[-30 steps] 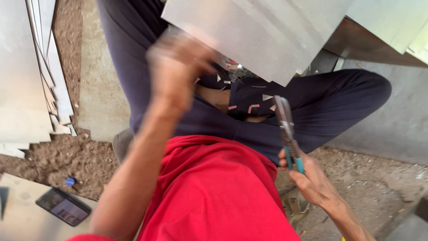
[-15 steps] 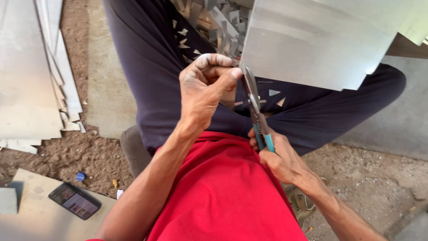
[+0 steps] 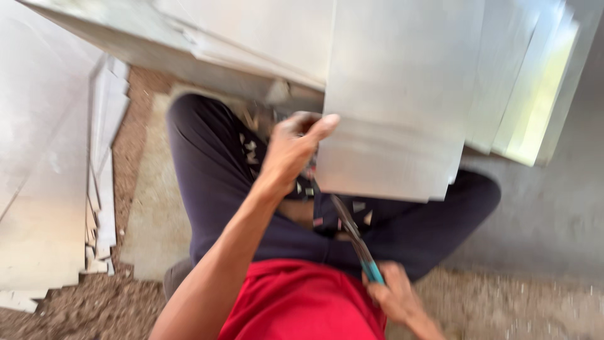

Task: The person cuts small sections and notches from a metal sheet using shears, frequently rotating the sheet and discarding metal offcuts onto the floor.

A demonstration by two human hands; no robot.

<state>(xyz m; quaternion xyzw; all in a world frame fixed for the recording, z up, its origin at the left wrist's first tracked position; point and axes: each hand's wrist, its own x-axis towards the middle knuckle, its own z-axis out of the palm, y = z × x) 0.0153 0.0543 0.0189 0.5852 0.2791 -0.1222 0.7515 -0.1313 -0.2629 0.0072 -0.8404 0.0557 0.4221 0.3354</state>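
- Left hand (image 3: 296,148) pinches the left edge of the sheet (image 3: 393,119), steadying it above the lap.
- Right hand (image 3: 396,299) grips the snips (image 3: 352,236), blades angled up toward the sheet's lower edge, not touching.
- Offcuts (image 3: 327,211) lie on the lap.

A pale grey metal sheet (image 3: 396,126) hangs tilted over the lap, teal-handled snips (image 3: 355,242) just below it.

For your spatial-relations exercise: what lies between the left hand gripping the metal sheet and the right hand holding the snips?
In the head view, between the left hand and right hand lie the snips' blades over the dark-trousered lap, strewn with small metal offcuts.
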